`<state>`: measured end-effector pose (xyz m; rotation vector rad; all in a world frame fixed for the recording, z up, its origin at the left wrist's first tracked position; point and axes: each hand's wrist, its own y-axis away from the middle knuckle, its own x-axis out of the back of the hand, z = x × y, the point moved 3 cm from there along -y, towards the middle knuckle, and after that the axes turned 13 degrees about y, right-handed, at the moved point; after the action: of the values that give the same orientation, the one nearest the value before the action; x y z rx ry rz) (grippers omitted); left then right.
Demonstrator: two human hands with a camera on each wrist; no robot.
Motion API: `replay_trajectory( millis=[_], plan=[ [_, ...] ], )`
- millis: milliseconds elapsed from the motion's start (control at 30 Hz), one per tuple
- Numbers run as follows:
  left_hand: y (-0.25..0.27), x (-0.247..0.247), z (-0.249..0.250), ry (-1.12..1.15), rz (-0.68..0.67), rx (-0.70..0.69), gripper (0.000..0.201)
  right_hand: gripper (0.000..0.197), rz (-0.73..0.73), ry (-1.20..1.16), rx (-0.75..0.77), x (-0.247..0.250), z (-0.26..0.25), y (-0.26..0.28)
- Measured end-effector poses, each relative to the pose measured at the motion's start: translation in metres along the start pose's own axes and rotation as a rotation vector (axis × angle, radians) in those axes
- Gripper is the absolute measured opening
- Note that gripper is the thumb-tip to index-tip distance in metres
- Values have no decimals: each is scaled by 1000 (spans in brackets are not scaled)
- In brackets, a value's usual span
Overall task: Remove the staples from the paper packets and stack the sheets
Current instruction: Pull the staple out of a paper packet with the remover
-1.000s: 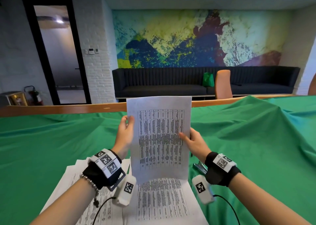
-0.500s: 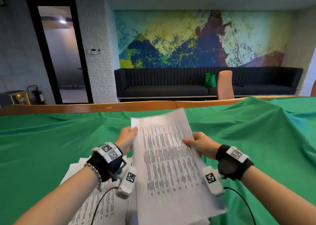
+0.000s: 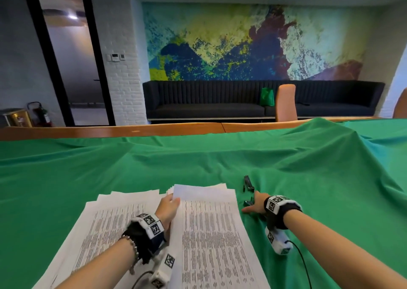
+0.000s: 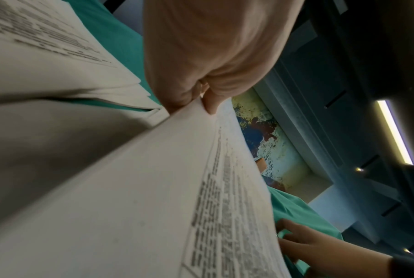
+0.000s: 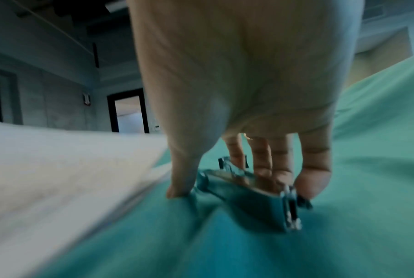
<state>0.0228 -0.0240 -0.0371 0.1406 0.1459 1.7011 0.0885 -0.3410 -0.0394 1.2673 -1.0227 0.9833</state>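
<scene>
On the green cloth (image 3: 308, 178) lie two piles of printed sheets: a fanned left pile (image 3: 110, 222) and a right pile (image 3: 211, 233). My left hand (image 3: 170, 205) pinches the left edge of the right pile's top sheet (image 4: 153, 188) between thumb and finger, as the left wrist view shows. My right hand (image 3: 253, 206) is on the cloth just right of that pile. Its straight fingers (image 5: 263, 165) touch the top of a metal staple remover (image 5: 248, 195), with the thumb at the tool's left end. Motion blur hides whether they squeeze it.
A second small dark tool (image 3: 248, 183) lies on the cloth just beyond my right hand. The cloth rises in a big fold at the right (image 3: 319, 139). A wooden table edge (image 3: 154, 129) runs along the far side.
The sheet that both hands held upright has come down flat onto the right pile. My right hand has let go of it and moved right, onto the staple remover.
</scene>
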Motion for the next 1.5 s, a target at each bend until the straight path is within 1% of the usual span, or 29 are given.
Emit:
replay_trajectory(
  millis=[33,133,167,233,267,367,400,467,500,533,600,633,700,733,800,867,1000,1133,1300,1500],
  plan=[
    [1,-1,-1,-1,2,2,23,91,4,-7,-3,-3,-3,-2],
    [7,-2,2,41,11,-19,22,73,34,-43,-19,-7,-3,-14],
    [11,-3,5,72,16,-32,21,66,29,-83,-23,-3,-2,-16],
    [27,-6,16,120,17,-81,20,48,96,-276,11,10,0,-18],
    [34,-7,21,130,21,-113,20,41,170,-408,45,20,1,-18],
    [46,-8,27,104,44,-206,34,36,388,-732,210,63,-4,4],
    [46,-9,26,108,37,-240,35,37,430,-799,277,79,-7,13],
    [44,-10,24,94,28,-281,28,44,436,-870,417,107,-19,33],
    [42,-11,23,81,25,-295,26,46,411,-839,476,119,-28,44],
    [41,-13,21,67,13,-309,25,46,399,-745,537,127,-36,53],
    [43,-17,23,7,24,-376,25,45,445,-406,632,137,-55,77],
    [45,-19,24,-27,33,-414,28,49,471,-208,670,137,-65,88],
    [47,-23,25,-64,48,-457,32,55,513,154,675,133,-79,100],
    [49,-24,25,-81,50,-472,30,57,533,265,659,132,-82,101],
    [50,-26,28,-103,41,-514,21,59,546,341,650,131,-87,98],
    [52,-29,31,-108,41,-548,17,60,546,369,661,133,-92,97],
    [61,-38,41,-107,3,-619,17,59,533,552,654,140,-103,104],
    [66,-47,49,-175,-32,-683,21,58,508,752,669,148,-116,119],
    [68,-57,55,-220,-66,-677,22,62,489,831,703,160,-127,130],
    [66,-60,54,-247,-93,-631,25,56,487,953,753,167,-132,132]
  ],
)
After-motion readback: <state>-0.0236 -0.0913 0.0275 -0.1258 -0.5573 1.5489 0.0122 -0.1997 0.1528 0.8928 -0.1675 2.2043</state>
